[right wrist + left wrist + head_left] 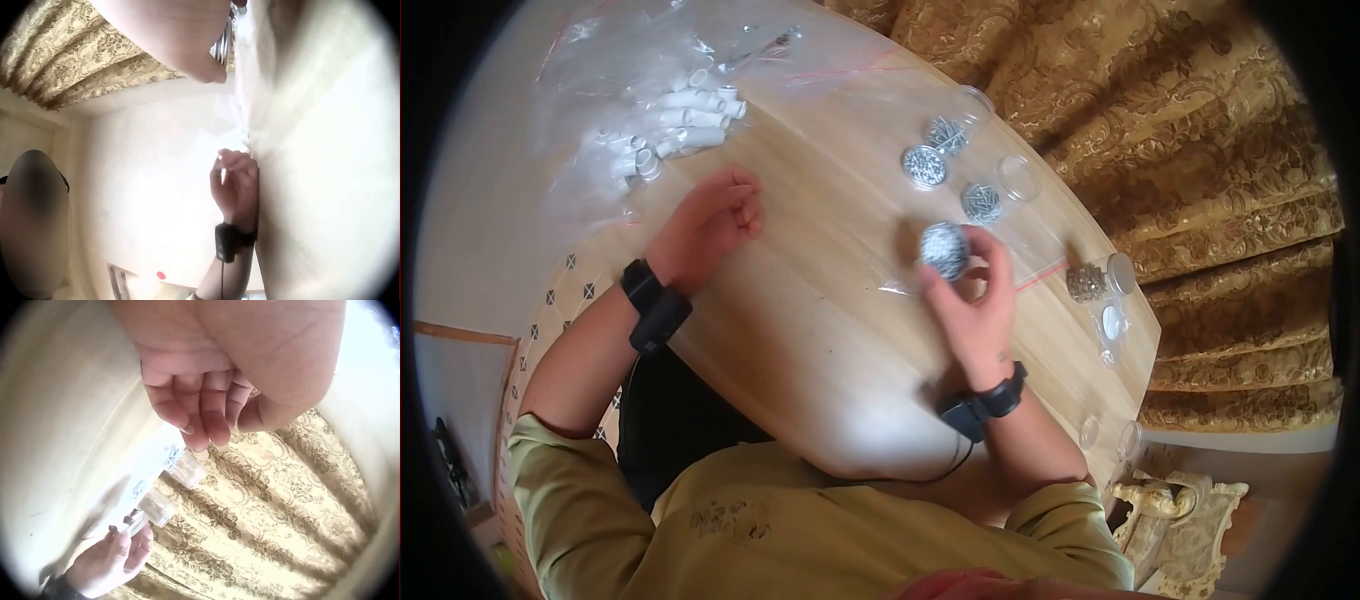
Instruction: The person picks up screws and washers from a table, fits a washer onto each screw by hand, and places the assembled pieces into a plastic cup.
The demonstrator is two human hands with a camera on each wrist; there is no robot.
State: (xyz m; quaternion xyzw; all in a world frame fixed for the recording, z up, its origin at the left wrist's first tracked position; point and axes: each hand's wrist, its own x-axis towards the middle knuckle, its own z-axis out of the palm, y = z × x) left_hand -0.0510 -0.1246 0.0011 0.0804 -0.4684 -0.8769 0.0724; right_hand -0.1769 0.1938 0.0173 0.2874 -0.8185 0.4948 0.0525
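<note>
Presently, the round container [944, 251] of small metal pieces is above the middle of the bench [830, 300], or on it; I cannot tell whether its bottom touches. The right grip [980, 320] is clamped on its side, with thumb and fingers curled around the wall. Because the pieces look very full, it is advisable to hold the container level, to move it slowly, and to squeeze only as much as needed. Near it stand 2 clear jars [1018, 178] with screw-like pieces, and 1 other round container [925, 167]; a careful path should pass beside these without knocking. The left grip [710, 225] is loosely curled with nothing inside, near the white fittings [690, 120]; it could well support the opposite side of the container, if the container feels unsteady.
</note>
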